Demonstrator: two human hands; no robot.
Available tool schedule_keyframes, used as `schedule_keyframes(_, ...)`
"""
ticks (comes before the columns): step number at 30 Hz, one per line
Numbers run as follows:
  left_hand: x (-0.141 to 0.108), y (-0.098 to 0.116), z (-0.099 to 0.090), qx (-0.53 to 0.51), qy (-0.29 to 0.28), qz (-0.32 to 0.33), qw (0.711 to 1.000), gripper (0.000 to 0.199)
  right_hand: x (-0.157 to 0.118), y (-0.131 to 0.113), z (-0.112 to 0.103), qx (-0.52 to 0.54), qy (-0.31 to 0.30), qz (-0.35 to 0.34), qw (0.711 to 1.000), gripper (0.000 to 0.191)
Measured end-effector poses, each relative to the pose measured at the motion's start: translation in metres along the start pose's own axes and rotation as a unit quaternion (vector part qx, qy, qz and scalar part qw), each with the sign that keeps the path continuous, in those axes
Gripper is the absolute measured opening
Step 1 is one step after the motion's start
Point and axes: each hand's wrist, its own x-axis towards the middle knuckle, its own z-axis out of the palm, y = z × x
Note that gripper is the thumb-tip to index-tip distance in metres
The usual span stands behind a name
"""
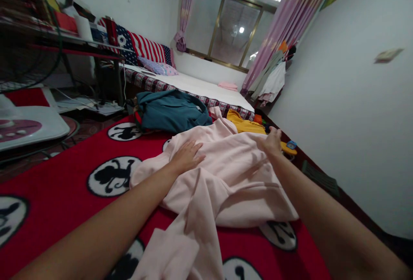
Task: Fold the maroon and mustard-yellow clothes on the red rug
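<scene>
A pale pink sweatshirt (238, 172) lies spread and creased over a red blanket (64, 176) with black-and-white round cartoon patches. One sleeve stretches toward me, its cuff low in the view. My left hand (187, 157) rests flat on the sweatshirt's left part, fingers spread. At the far right edge of the same garment, my right hand (272, 142) grips the cloth, which rises toward it; some of its fingers are hidden. Just beyond the sweatshirt lie a teal garment (174, 110) and a yellow garment (245, 123).
Behind is a bed (200, 83) with a pale top, a folded pink cloth and pillows. On the left stand a cluttered desk (80, 47) and a white stool (35, 125). A white wall (361, 112) closes the right side. Clothes (272, 82) hang near the curtain.
</scene>
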Motion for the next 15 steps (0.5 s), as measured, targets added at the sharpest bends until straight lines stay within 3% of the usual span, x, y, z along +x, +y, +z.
schedule_keyframes(3,0.0,-0.002,0.001,-0.006,0.005,0.004,1.0,0.057,-0.048,-0.041,0.03,0.109,-0.12,-0.073,0.984,0.052)
schedule_keyframes(6,-0.002,-0.004,0.004,-0.026,0.026,0.013,0.999,0.052,-0.096,-0.068,0.058,0.103,-0.193,-0.125,0.968,0.049)
schedule_keyframes(11,-0.006,0.001,-0.006,-0.104,0.095,0.007,0.99,0.033,-0.132,-0.071,0.079,0.005,-0.205,-0.15,0.967,0.042)
schedule_keyframes(13,-0.003,0.002,-0.02,-0.112,0.133,-0.021,0.985,0.027,-0.132,-0.067,0.08,0.014,-0.2,-0.153,0.968,0.042)
schedule_keyframes(15,0.006,-0.004,-0.039,-0.073,0.158,-0.04,0.984,0.034,-0.129,-0.064,0.08,0.028,-0.192,-0.163,0.967,0.04)
